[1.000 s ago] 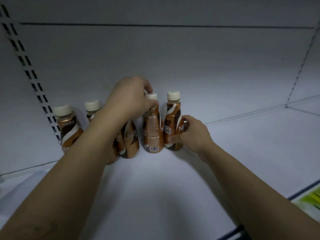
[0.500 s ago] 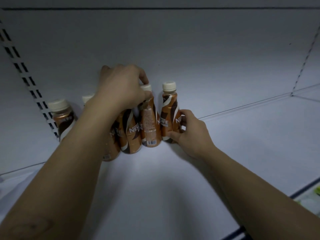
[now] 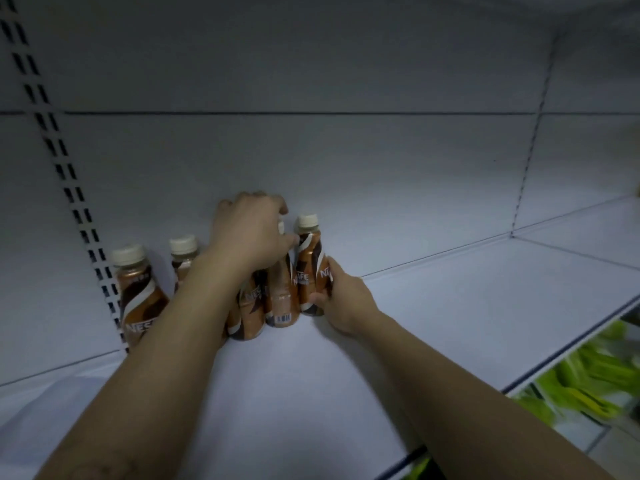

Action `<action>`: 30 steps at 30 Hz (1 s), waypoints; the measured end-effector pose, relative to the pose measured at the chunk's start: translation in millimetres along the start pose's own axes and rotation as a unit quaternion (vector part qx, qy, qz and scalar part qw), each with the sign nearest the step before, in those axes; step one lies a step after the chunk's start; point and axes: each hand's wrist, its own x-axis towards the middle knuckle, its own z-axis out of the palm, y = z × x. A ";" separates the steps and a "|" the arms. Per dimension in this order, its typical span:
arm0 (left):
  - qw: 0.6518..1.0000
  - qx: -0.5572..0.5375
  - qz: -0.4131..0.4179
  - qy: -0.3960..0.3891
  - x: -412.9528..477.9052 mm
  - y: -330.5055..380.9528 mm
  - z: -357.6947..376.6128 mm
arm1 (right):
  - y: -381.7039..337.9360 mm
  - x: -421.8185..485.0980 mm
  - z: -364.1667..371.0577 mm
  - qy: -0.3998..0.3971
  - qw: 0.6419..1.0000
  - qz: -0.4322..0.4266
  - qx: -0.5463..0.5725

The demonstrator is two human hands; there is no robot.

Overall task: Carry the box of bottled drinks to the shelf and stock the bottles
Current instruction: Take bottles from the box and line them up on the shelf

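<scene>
My left hand (image 3: 252,233) clamps the caps of the middle bottles (image 3: 281,301) and my right hand (image 3: 341,299) grips the end bottle (image 3: 309,268), all standing at the back of the shelf (image 3: 433,323), so I nudge them snug without tipping.

Shelf (image 3: 450,306), left-centre of frame: five bottles along the back panel (image 3: 381,168).
First bottle (image 3: 138,292) by the slotted upright (image 3: 74,202) at left; second bottle (image 3: 183,251) just right; third bottle (image 3: 251,313), fourth bottle (image 3: 282,299) and fifth bottle (image 3: 310,268) touching at centre. Left hand (image 3: 251,233) atop the fourth bottle; right hand (image 3: 341,299) on the fifth bottle's right side.
</scene>
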 end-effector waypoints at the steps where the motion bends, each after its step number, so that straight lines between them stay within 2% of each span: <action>1: 1.000 0.000 0.003 0.003 -1.7 1.4 -0.3 | -2.2 -1.6 0.2 -0.011 1.000 0.012 0.000; 3: 1.000 0.003 0.017 0.015 -5.4 6.4 -2.9 | -3.9 -8.9 -2.3 -0.024 0.999 0.033 0.005; 6: 0.998 -0.002 0.053 0.039 -10.3 21.4 -7.6 | -1.1 -26.7 -20.2 0.007 0.998 0.054 0.011; 10: 0.993 -0.015 0.109 0.033 -20.4 50.2 -11.5 | 9.5 -57.2 -64.8 0.040 0.998 0.040 -0.013; 17: 0.970 -0.086 0.229 -0.015 -42.2 147.2 -2.6 | 37.9 -131.5 -144.4 0.132 0.979 0.054 -0.146; 22: 0.925 -0.150 0.340 -0.074 -63.9 254.4 9.9 | 91.7 -213.0 -206.7 0.176 0.945 0.166 -0.219; 26: 0.871 -0.203 0.428 -0.127 -95.5 338.1 26.4 | 142.2 -308.0 -242.9 0.225 0.914 0.274 -0.199; 30: 0.821 -0.230 0.496 -0.163 -144.2 418.2 48.2 | 190.2 -405.2 -253.8 0.256 0.866 0.392 -0.174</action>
